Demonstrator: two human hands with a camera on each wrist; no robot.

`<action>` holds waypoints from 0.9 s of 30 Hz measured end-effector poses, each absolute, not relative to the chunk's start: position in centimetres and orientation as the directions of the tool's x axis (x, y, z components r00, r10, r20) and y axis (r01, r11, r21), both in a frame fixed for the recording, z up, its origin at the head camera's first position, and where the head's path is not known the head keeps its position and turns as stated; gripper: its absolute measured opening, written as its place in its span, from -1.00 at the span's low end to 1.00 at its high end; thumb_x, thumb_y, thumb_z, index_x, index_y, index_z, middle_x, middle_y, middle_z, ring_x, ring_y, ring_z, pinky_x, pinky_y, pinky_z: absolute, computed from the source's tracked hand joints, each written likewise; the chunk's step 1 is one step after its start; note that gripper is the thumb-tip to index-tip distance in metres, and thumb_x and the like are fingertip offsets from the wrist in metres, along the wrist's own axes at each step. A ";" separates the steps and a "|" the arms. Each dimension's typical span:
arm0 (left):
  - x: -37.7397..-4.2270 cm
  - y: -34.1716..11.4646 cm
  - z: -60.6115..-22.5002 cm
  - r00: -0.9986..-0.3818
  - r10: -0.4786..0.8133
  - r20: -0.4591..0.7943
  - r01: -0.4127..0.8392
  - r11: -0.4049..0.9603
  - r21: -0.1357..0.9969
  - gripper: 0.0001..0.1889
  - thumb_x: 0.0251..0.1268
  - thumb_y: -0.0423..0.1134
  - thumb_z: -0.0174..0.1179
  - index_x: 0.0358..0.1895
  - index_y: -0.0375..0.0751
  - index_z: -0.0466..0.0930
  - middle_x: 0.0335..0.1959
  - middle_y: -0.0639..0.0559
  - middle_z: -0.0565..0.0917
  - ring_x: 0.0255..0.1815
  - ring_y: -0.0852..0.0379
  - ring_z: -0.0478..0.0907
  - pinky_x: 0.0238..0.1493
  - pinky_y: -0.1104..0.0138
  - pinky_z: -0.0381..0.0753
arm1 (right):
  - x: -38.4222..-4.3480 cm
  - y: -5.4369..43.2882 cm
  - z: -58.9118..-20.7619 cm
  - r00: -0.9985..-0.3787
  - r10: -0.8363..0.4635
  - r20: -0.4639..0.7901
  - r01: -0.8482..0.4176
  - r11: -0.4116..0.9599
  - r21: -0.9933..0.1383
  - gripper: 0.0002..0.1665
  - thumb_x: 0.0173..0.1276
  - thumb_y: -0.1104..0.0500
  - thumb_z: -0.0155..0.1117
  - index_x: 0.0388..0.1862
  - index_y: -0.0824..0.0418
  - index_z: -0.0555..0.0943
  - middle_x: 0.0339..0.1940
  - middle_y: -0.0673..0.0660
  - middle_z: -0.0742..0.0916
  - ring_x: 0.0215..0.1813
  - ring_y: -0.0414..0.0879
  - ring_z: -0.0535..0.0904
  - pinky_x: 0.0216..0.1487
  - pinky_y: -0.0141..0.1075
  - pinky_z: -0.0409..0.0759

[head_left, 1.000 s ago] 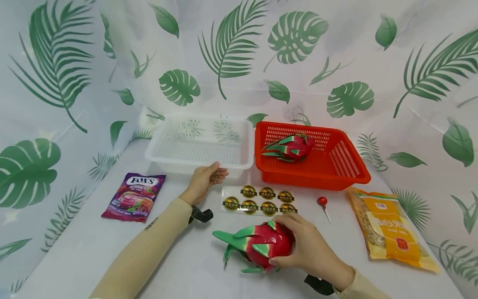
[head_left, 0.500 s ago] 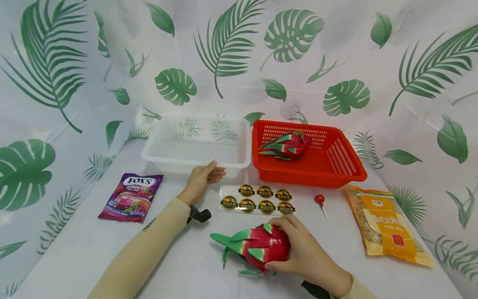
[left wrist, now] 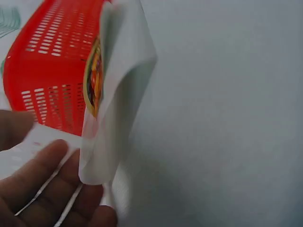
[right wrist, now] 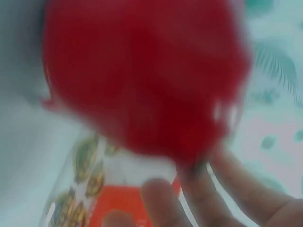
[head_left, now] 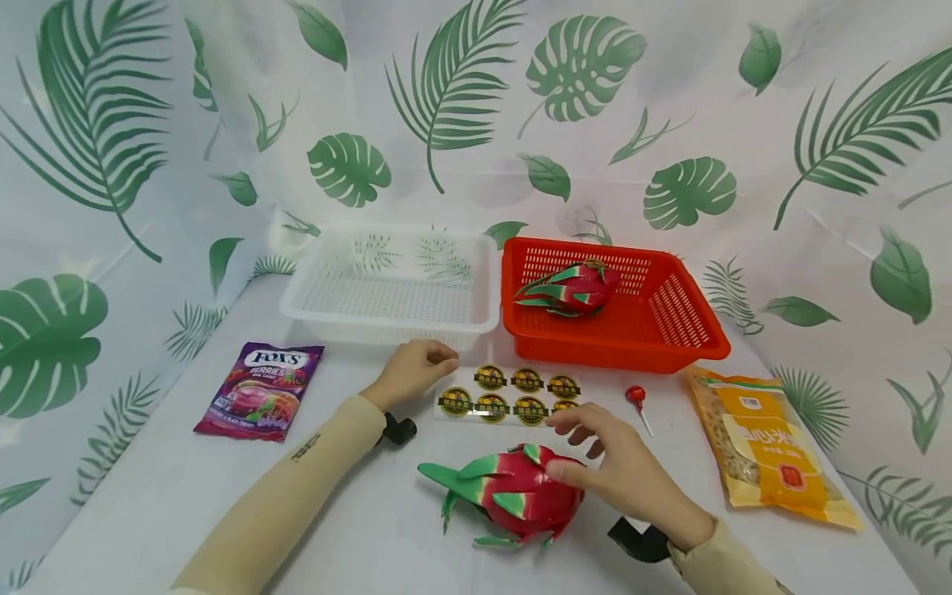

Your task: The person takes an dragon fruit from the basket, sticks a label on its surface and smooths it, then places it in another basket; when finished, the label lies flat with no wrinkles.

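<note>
A red and green dragon fruit (head_left: 513, 496) lies at the front of the table. My right hand (head_left: 632, 467) is at its right end with the fingers spread off it; the thumb overlaps the fruit in the head view. In the right wrist view the dragon fruit (right wrist: 142, 75) is blurred above the fingertips (right wrist: 158, 196). My left hand (head_left: 416, 372) is at the left corner of a clear sheet of round stickers (head_left: 491, 405). Seen from the left wrist, the sticker sheet (left wrist: 113, 94) stands curled beside the fingers (left wrist: 42, 165), with the thumb apart from it.
Behind the hands are a white basket (head_left: 387, 322) and a red basket (head_left: 610, 351) holding another dragon fruit (head_left: 573, 289). A purple candy bag (head_left: 260, 392) lies left. On the right are a red lollipop (head_left: 635, 397) and a yellow food bag (head_left: 773, 450).
My right hand has let go of the dragon fruit and lifted its fingers off. My left hand has moved down from the white basket's front rim to the sticker sheet's corner.
</note>
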State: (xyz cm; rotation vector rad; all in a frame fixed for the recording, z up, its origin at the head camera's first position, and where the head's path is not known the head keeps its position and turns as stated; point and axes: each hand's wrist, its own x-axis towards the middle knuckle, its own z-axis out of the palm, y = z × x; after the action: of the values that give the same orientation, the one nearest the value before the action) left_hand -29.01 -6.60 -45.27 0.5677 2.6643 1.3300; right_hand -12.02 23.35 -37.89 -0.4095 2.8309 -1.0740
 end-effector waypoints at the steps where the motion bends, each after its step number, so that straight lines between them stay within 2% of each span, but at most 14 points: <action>1: -29.1 -6.5 -45.1 -0.912 0.404 0.075 0.322 0.587 0.743 -0.69 0.50 -0.05 0.25 0.09 -0.15 0.76 0.04 -0.03 0.80 0.08 0.03 0.71 0.19 0.12 0.67 | -12.7 23.7 -37.9 -0.961 -0.277 0.021 -0.218 0.702 -0.679 -0.50 0.35 -0.13 0.48 0.18 0.03 0.65 -0.01 0.06 0.75 -0.02 -0.06 0.61 -0.10 -0.31 0.63; 3: -29.3 -6.4 -44.9 -0.889 0.452 0.074 0.369 0.611 0.701 -0.68 0.46 -0.10 0.29 0.11 -0.20 0.74 0.04 -0.07 0.80 0.05 0.01 0.71 0.17 0.11 0.67 | -14.3 24.4 -38.3 -0.958 -0.286 0.035 -0.230 0.684 -0.692 -0.64 0.48 -0.07 0.36 0.10 0.10 0.69 -0.09 0.08 0.78 -0.09 -0.06 0.64 -0.14 -0.34 0.62; 6: -29.6 -6.0 -44.7 -0.869 0.492 0.053 0.396 0.627 0.671 -0.66 0.39 -0.12 0.36 0.11 -0.23 0.74 0.02 -0.08 0.80 0.01 0.04 0.70 0.14 0.16 0.68 | -16.8 24.8 -39.3 -0.952 -0.305 0.027 -0.239 0.685 -0.688 -0.68 0.54 -0.06 0.29 0.04 0.13 0.72 -0.17 0.08 0.80 -0.15 -0.09 0.68 -0.17 -0.34 0.63; 10: -30.0 -5.5 -44.5 -0.849 0.528 0.029 0.410 0.623 0.666 -0.66 0.31 -0.16 0.43 0.06 -0.27 0.75 -0.08 -0.08 0.81 -0.08 0.11 0.71 0.06 0.25 0.69 | -19.9 24.2 -40.8 -0.939 -0.343 0.028 -0.279 0.713 -0.643 -0.73 0.50 -0.01 0.35 0.00 0.11 0.75 -0.19 0.02 0.82 -0.18 -0.15 0.67 -0.18 -0.36 0.64; 15: -29.9 -4.8 -44.2 -0.833 0.554 -0.016 0.394 0.612 0.686 -0.73 0.29 -0.25 0.45 -0.01 -0.28 0.78 -0.18 -0.07 0.83 -0.19 0.19 0.70 -0.05 0.36 0.69 | -22.9 22.0 -41.9 -0.910 -0.409 0.064 -0.370 0.733 -0.571 -0.71 0.46 0.13 0.39 0.07 0.24 0.74 -0.14 0.08 0.82 -0.20 -0.14 0.67 -0.14 -0.32 0.66; 18: -29.8 -4.6 -44.1 -0.829 0.558 -0.037 0.374 0.603 0.704 -0.76 0.31 -0.26 0.43 -0.02 -0.27 0.79 -0.17 -0.07 0.84 -0.21 0.24 0.70 -0.09 0.41 0.67 | -24.0 20.7 -42.1 -0.904 -0.420 0.084 -0.402 0.763 -0.507 -0.64 0.43 0.17 0.41 0.14 0.30 0.71 -0.12 0.13 0.82 -0.20 -0.13 0.67 -0.12 -0.27 0.68; 22: -29.7 -4.5 -43.9 -0.825 0.564 -0.033 0.358 0.567 0.742 -0.77 0.34 -0.25 0.41 -0.02 -0.26 0.80 -0.17 -0.07 0.85 -0.25 0.28 0.66 -0.14 0.46 0.62 | -24.7 19.5 -42.1 -0.919 -0.381 0.104 -0.385 0.802 -0.458 -0.60 0.39 0.20 0.44 0.16 0.31 0.70 -0.10 0.18 0.81 -0.14 -0.06 0.71 -0.06 -0.18 0.73; 27: -29.7 -4.5 -43.6 -0.815 0.579 -0.036 0.335 0.521 0.785 -0.77 0.35 -0.25 0.41 -0.01 -0.26 0.81 -0.16 -0.06 0.85 -0.26 0.32 0.65 -0.17 0.49 0.59 | -25.1 18.8 -42.4 -0.930 -0.342 0.137 -0.365 0.811 -0.457 -0.75 0.37 0.25 0.44 0.00 0.28 0.75 -0.14 0.18 0.80 -0.12 -0.02 0.73 -0.04 -0.13 0.75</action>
State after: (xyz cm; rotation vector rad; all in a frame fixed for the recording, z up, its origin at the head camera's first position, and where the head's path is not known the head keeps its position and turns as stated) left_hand -29.67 -4.51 -43.56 0.7647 2.4710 1.1819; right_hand -25.05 18.84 -42.42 -0.5928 3.0356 -0.7816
